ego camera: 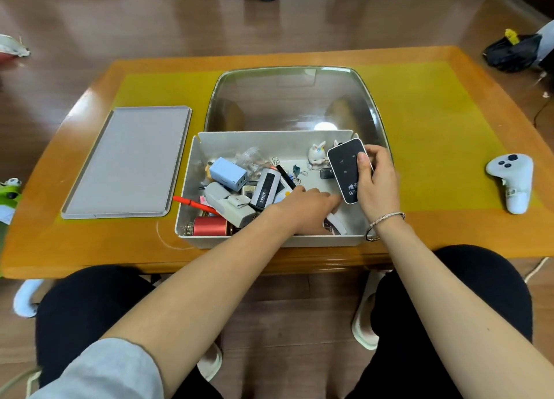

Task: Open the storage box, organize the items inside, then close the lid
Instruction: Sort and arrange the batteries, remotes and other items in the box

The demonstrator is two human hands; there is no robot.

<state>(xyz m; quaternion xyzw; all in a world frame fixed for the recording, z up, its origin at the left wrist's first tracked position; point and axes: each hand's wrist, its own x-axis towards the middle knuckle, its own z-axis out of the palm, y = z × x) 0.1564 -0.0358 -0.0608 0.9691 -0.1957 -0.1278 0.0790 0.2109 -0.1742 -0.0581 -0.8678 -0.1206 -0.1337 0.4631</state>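
open white storage box (pixel 192 170) of clutter, right grip (pixel 378 180) clutching black remote (pixel 347 170), left grip (pixel 302 208) flat inside

One storage box (pixel 192 188), two hands (pixel 302 209).

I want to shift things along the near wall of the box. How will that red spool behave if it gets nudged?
The red spool lies on its side, so it will probably roll. The box wall just in front should stop it rolling toward the person. Its smooth, shiny surface may be slippery to hold, so a grip across the ends seems safer.
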